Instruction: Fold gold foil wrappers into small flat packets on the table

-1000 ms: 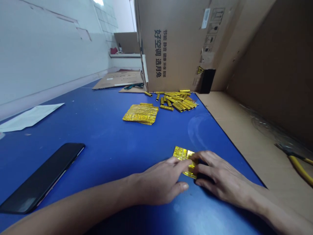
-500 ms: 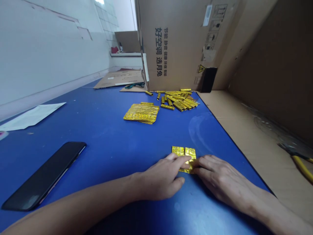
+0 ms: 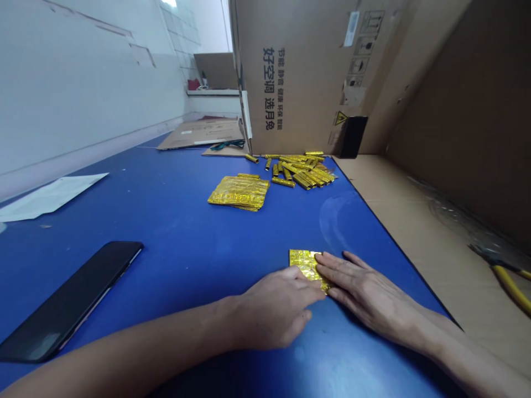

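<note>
Atop blue table, left hand, right hand flat on gold foil

This is a small workshop or packing room: a blue-topped work table carries a stack of folded gold foil pieces, yellow-handled pliers lie on a brown cardboard sheet beside it, and a large printed cardboard carton stands behind, near a plain white wall.

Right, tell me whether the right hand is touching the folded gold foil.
Touching: the head view shows the right hand with its fingertips lying flat over the near edge of the folded gold foil.
</note>
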The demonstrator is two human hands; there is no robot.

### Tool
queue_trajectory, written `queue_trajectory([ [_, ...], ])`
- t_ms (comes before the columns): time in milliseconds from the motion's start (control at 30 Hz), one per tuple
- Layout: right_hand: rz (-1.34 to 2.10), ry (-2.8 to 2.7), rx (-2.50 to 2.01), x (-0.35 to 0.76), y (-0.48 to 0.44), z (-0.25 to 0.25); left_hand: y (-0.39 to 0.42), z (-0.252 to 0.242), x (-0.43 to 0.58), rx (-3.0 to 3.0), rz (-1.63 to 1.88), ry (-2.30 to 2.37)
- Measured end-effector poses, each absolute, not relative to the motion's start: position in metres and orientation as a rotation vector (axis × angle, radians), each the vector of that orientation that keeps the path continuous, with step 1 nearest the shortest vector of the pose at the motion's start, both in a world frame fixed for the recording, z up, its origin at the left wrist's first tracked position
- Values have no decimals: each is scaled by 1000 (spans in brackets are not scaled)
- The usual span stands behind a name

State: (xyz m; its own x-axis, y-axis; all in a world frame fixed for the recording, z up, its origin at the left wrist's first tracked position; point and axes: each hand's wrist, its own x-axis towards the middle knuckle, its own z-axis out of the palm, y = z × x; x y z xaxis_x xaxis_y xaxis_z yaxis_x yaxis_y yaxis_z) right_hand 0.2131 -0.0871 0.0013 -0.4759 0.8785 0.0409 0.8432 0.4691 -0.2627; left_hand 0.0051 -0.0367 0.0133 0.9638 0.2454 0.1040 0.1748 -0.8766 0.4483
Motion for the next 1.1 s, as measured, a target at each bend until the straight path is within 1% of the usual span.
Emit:
queue_trajectory([
  [100,331,-2569,-1498,214,-88,2,-34,10,4,2698,258,256],
  [267,310,-2594,-1515,211,-89,4,-30,6,3,2635,377,436],
  [533,241,-2452,-1535,205,-89,-1,-29,3,6,2769,307,477],
  [1100,101,-2593,-1432,210,-89,1,-36,0,6,3030,225,376],
])
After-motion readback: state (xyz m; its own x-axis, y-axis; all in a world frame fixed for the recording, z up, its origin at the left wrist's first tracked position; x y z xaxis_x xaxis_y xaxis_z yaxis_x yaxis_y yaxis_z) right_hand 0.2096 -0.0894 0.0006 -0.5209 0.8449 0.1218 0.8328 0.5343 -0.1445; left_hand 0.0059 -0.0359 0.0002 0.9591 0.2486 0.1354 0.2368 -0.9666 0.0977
